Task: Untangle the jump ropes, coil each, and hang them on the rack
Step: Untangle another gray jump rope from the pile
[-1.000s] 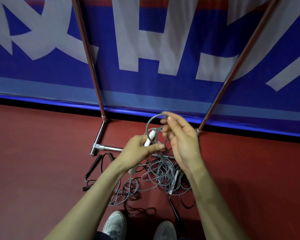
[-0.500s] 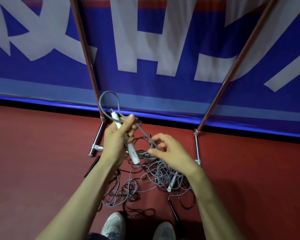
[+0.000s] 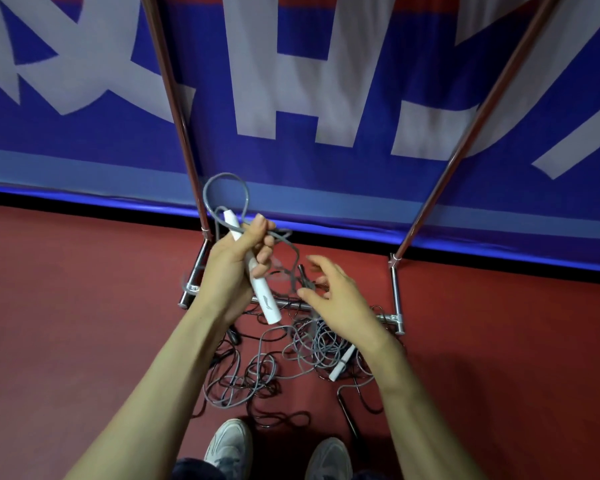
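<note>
Left grip [image 3: 232, 268]: raised above the pile, fingers curled around a white handle [image 3: 267, 303]. Handle tilted, upper end toward the banner, lower end sticking out below the palm. A logo mark shows on the lower part.

Grey rope [image 3: 226, 174]: leaves the handle's top end and stands in one upright loop above the left grip. It then passes back across the fingers and drops to the right, toward the pile.

Right grip [image 3: 340, 299]: lower and to the right of the left one, palm turned left, fingers spread and relaxed. It holds nothing that can be made out. The hanging grey cord runs just beside its fingertips; motion blur there, so contact cannot be told.

Tangle [image 3: 321, 344]: grey and black ropes heaped together on the red floor [image 3: 66, 323], below both grips and in front of the rack's base. A second white handle [image 3: 342, 367] lies in the grey coils, partly under the right forearm. Black rope loops [image 3: 281, 419] trail nearest the shoes [image 3: 229, 445].

Rack [image 3: 172, 98]: two reddish uprights rise out of view, splayed by the wide lens. Chrome feet and a low cross bar sit on the floor against the wall. No rope hangs on the visible part.

Behind: blue banner [image 3: 361, 161] with large white lettering.
</note>
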Demonstrator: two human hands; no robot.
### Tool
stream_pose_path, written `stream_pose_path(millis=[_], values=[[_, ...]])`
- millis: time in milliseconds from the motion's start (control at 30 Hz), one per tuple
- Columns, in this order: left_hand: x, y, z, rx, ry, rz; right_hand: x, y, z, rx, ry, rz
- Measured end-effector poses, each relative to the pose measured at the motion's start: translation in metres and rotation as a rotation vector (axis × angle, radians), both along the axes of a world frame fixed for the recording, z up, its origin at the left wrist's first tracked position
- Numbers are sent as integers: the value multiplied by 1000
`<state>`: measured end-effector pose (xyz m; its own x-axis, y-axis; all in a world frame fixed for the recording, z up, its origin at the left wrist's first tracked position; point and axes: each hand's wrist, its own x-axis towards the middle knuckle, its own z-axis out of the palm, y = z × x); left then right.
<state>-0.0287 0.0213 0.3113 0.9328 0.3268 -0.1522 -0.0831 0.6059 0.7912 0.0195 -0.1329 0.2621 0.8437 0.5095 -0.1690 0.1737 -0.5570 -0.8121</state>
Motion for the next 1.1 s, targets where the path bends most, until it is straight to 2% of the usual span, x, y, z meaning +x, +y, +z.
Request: stream_pose_path(millis=[133, 200, 267, 367, 467, 533, 633, 733, 867, 1000, 1100], values=[[-1, -6, 5, -42, -21, -25, -2, 4, -3, -79, -22, 84], [0, -3, 5, -83, -44, 25, -3, 2, -5, -165, -74, 149], [1, 4, 3, -87, -54, 92, -2, -3, -7, -187, -94, 121], [4, 12, -7, -34, -26, 201, 0, -5, -4, -94, -109, -2], [5, 9, -16, 59, 126, 228, 3, -3, 2, 110, -110, -186], [4, 4, -22, 223, 284, 144, 6, -4, 7, 279, -49, -282], [-1, -5, -26, 456, 416, -142, 6, -4, 15, 452, 68, -276], [-3, -18, -21, 377, 339, -315, 4, -2, 23, 519, 111, -199], [3, -21, -20, 209, 308, -276, 5, -3, 25, 564, 155, -154], [3, -18, -23, 152, 354, -231, 0, -2, 22, 502, 159, -62], [1, -21, -25, 323, 324, -92, 2, -2, 18, 464, 77, -139]])
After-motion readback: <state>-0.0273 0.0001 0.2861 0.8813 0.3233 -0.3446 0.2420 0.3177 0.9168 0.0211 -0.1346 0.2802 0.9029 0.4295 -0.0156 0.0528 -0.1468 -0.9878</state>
